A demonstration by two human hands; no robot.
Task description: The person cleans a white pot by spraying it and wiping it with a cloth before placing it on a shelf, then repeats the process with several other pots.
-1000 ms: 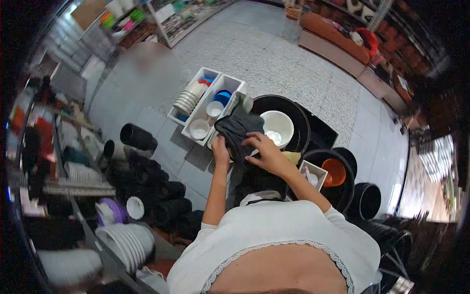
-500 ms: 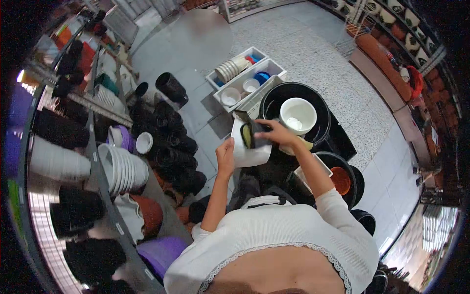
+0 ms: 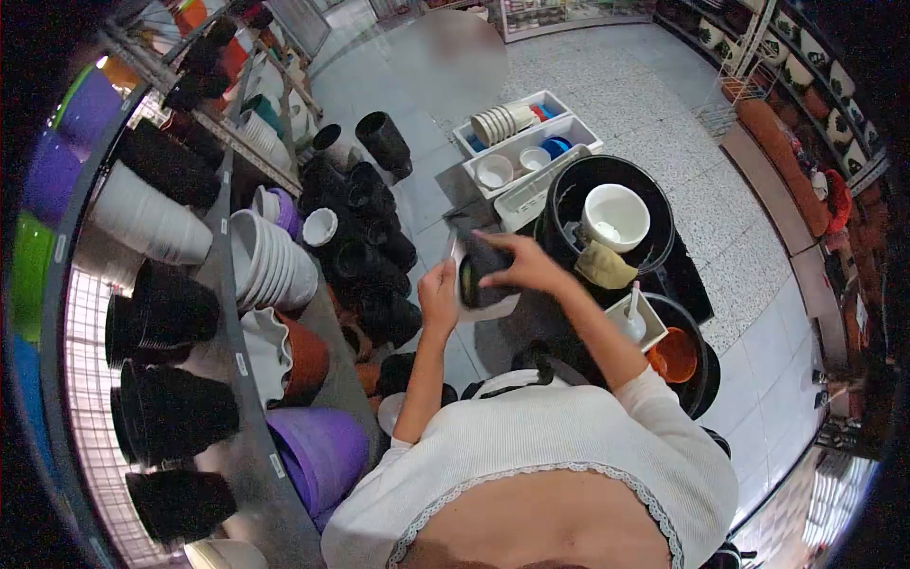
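My left hand [image 3: 439, 296] grips the side edge of a white flat-sided piece [image 3: 500, 309] in front of my waist. Over that piece my right hand [image 3: 519, 266] has its fingers curled on a dark, smooth-looking thing [image 3: 486, 258] with a yellow-green patch; I cannot tell what kind of thing it is. Right of my right hand, a yellowish cloth [image 3: 607, 266] hangs at the rim of a large black tub [image 3: 554, 194]. Inside the tub sits a white round pot [image 3: 633, 206].
A white divided crate [image 3: 531, 190] holding cups and blue pieces stands ahead on the floor. To the right are a white rectangular container [image 3: 652, 322] and an orange-brown bowl [image 3: 674, 357]. Shelves of stacked white pots [image 3: 275, 266] and a purple pot [image 3: 327, 446] line the left, beside black pots [image 3: 365, 248].
The view has swung, so the surroundings sit farther right. My right hand and the dark thing have shifted across the white piece and now cover more of it. My left hand keeps its grip.
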